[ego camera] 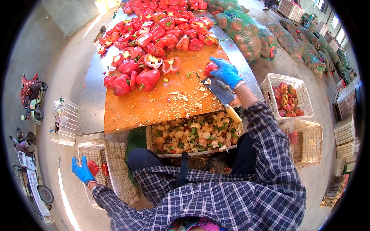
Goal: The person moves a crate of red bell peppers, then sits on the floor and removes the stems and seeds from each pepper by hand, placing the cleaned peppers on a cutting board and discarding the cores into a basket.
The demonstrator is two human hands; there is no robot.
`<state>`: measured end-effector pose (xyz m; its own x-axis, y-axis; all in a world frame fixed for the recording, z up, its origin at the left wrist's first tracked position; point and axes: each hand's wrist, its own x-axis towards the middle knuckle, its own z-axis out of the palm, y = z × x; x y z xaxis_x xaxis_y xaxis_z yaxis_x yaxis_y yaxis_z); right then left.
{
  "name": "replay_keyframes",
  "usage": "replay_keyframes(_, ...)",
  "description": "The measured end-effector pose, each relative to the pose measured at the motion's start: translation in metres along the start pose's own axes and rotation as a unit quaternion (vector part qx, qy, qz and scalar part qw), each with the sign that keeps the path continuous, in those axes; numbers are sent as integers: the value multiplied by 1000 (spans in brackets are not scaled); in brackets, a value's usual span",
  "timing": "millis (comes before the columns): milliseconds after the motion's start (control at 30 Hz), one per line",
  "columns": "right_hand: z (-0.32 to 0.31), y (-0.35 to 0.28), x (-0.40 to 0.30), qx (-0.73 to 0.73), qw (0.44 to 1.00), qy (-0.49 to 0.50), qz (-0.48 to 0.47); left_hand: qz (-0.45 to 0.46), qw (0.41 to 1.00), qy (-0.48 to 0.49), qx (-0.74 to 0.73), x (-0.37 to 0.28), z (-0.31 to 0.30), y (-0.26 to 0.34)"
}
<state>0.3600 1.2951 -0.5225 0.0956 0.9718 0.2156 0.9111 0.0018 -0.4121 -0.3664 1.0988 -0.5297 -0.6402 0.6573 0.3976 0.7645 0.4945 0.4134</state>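
My left hand (pixel 81 170), in a blue glove, is over a plastic crate (pixel 121 170) with its fingers apart. A red bell pepper piece (pixel 93 167) is just beside its fingers; whether they touch is unclear. Deeper in that crate shows another red piece (pixel 105 169). On the orange cutting board (pixel 138 114), my gloved right hand (pixel 227 72) has its thumb and fingers around a red bell pepper (pixel 210 68), partly hidden by the hand. A cleaver (pixel 218 91) lies flat below that hand, its wooden handle past the board's edge. Seeds and core scraps are scattered around.
Whole and halved red peppers (pixel 157 33) heap up on the metal table (pixel 92 86). Under its front edge sits a crate of cores and stems (pixel 196 132). At right stand a crate of pepper pieces (pixel 287 101), another crate (pixel 309 141) and full mesh sacks (pixel 242 37).
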Motion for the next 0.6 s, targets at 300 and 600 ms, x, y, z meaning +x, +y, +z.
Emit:
replay_keyframes(300, 42, 19, 36, 88, 996, -4, 28, 88, 822, -255, -502, -96, -16, 251)
replay_keyframes(600, 14, -13, 5, 129, 991, -7, 33, -88, 598, -526, -598, -192, 97, 377)
